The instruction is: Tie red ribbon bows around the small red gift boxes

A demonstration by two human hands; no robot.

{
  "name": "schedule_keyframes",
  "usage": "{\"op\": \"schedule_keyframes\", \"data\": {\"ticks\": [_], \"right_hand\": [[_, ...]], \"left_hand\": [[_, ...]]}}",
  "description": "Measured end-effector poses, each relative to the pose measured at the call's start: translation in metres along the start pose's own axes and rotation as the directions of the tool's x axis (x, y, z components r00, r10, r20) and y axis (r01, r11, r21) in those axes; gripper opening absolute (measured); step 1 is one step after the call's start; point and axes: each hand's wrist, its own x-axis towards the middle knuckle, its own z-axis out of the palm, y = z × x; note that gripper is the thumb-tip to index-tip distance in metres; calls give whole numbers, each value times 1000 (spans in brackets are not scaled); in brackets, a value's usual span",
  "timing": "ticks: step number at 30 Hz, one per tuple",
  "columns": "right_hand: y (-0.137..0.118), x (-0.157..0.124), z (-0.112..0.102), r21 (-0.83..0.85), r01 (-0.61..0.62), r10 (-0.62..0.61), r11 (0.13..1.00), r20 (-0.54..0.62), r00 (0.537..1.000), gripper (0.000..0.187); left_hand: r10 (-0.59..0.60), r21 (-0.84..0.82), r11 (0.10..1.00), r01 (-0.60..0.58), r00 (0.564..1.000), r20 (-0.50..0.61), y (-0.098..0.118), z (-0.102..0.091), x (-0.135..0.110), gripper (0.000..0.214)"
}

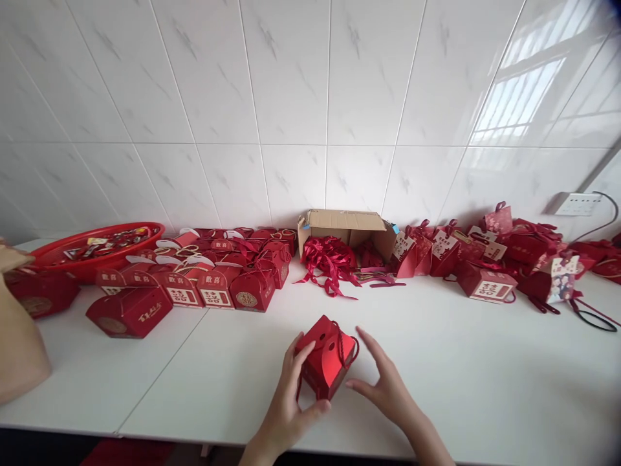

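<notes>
A small red candy box [326,359] with a dark red twisted cord handle stands near the table's front edge, its top flaps raised and partly folded inward. My left hand [290,395] grips it along its left side, thumb at the near corner and fingers over the left flap. To the right, my right hand [385,385] is open, its thumb and fingers apart and close to the box without a visible hold. The cord handle [352,349] hangs loosely over the box's right side.
Finished-looking red boxes [216,291] stand in rows at the left, near a red basin [160,232] of wrapped sweets. A cardboard carton [347,220] spills red ribbons [332,262]. More red bags [444,252] line the wall at right. A beige shape [22,336], unclear, fills the left edge.
</notes>
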Motion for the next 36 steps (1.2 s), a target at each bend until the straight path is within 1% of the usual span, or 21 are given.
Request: {"op": "schedule_keyframes", "data": {"ticks": [3,5,7,8,10,12,13,14,15,17,18,20,21,23,24,26,28,29,32,34,36], "right_hand": [[-14,7,8,80,51,-54,995,34,998,50],[-20,6,7,99,63,-67,993,34,997,32],[-23,5,3,135,63,-73,989,66,995,20],[-23,5,-1,173,48,-63,984,82,995,19],[-18,8,-11,296,-33,18,955,52,998,29],[-8,15,-26,437,-146,178,888,-34,983,38],[-3,20,-35,481,-199,260,854,-64,963,39],[2,27,-45,488,-250,319,836,-63,946,40],[8,36,-54,443,-300,350,845,-33,936,40],[17,58,-68,223,-378,379,899,38,924,46],[21,70,-71,78,-391,390,917,34,920,47],[27,96,-66,-59,-388,388,920,-18,922,39],[30,108,-59,-97,-378,374,921,-54,926,34],[34,128,-39,-143,-359,344,922,-122,931,38],[36,135,-28,-157,-353,331,922,-152,931,40],[38,143,-11,-157,-341,310,927,-190,932,32],[39,143,-5,-120,-326,295,938,-219,930,18],[38,142,-6,-87,-317,290,944,-234,928,15],[27,139,-27,67,-264,272,962,-279,921,24],[13,136,-53,192,-185,239,964,-318,917,33],[-6,130,-85,297,-70,189,952,-393,900,37]], "left_hand": [[-5,-35,999,5,1000,-18,-2,2,-1,81],[-27,-73,997,22,998,-60,-3,2,-1,78],[-46,-89,995,38,995,-85,-3,1,-2,75],[-54,-97,994,44,994,-99,-3,1,-2,73],[-69,-113,992,56,990,-121,-1,3,-3,72],[-81,-127,990,63,987,-139,0,5,-4,69],[-81,-130,989,63,987,-139,0,5,-4,69],[-80,-131,989,62,987,-137,1,5,-4,68],[-79,-129,990,61,988,-136,1,5,-4,68],[-76,-122,991,62,990,-120,-1,2,-4,68],[-73,-117,991,61,992,-103,-1,0,-4,68],[-61,-103,993,55,996,-62,-4,-4,-4,70],[-52,-93,995,47,998,-45,-5,-5,-5,70],[-25,-76,997,23,999,-28,-8,-7,-5,72],[-13,-72,997,11,1000,-28,-9,-7,-5,73],[6,-78,997,-8,999,-32,-11,-6,-5,73],[6,-103,995,-12,998,-62,-11,-4,-5,71],[1,-116,993,-9,997,-74,-12,-4,-5,70],[-15,-123,992,7,998,-65,-12,-4,-5,72],[-17,-108,994,13,999,-34,-12,-5,-5,73],[-12,-108,994,9,999,-34,-12,-6,-4,73]]}}
